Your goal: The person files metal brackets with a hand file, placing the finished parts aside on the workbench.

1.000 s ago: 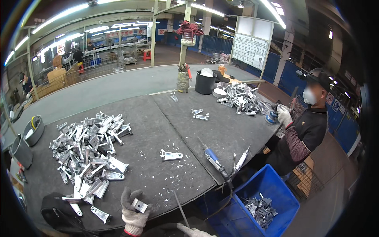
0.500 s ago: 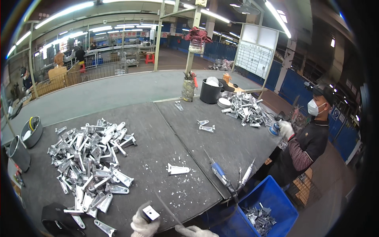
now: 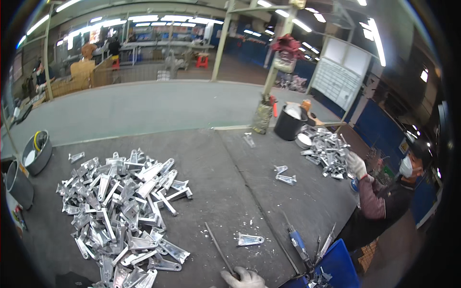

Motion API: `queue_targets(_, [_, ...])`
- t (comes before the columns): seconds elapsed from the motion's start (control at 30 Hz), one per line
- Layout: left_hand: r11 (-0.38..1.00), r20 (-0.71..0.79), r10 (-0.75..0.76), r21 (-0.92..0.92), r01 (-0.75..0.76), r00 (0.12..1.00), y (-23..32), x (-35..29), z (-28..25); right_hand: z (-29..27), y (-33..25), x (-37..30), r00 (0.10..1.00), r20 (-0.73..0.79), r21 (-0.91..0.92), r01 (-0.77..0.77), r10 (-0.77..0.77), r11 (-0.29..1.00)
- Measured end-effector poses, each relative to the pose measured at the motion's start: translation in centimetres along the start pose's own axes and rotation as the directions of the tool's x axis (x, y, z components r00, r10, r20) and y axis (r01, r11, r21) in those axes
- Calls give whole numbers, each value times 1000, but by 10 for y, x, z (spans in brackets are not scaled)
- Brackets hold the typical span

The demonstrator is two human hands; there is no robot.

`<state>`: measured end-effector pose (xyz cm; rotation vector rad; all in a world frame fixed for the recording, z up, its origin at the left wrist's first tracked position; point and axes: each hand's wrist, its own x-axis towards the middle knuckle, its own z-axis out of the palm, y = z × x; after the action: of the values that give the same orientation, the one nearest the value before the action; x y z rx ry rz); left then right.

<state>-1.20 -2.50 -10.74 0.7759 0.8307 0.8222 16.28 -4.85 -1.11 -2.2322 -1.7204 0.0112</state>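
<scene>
My right hand (image 3: 244,278), in a pale glove, shows at the lower edge with its fingers closed round the near end of a thin dark rod, which looks like a file (image 3: 217,244). The rod points away and to the left above the dark tabletop. One silver metal bracket (image 3: 250,239) lies among pale shavings just beyond that hand. To the left spreads a large heap of similar brackets (image 3: 127,211). My left hand is out of the picture.
Blue-handled tool (image 3: 298,244) and a slim silver one (image 3: 326,242) lie right, beside a blue bin (image 3: 338,269). A masked co-worker (image 3: 384,201) reaches toward another bracket pile (image 3: 329,151). Grey tubs (image 3: 37,161) stand far left, a black bucket (image 3: 288,126) at the back.
The view has swung, shifting the table's contents. My left hand, which held a metal part with a square face, has left the picture. The co-worker's gloved hand has moved from the blue tool toward the pile.
</scene>
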Motion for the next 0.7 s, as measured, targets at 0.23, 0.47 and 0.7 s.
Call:
queue_targets(0.23, [801,191,-167,598,20,967,74,8,19,13,45,-12,986,88,122,128,-139,984])
queue_targets(0.47, [106,513,71,849,-518,855,81,33,54,28,97,-3,916,400,302,-111,-20,947])
queue_targets(0.7, [-2,582,262,798,-603,770,86,46,35,29,134,-1,883,450,725,-447,132,524])
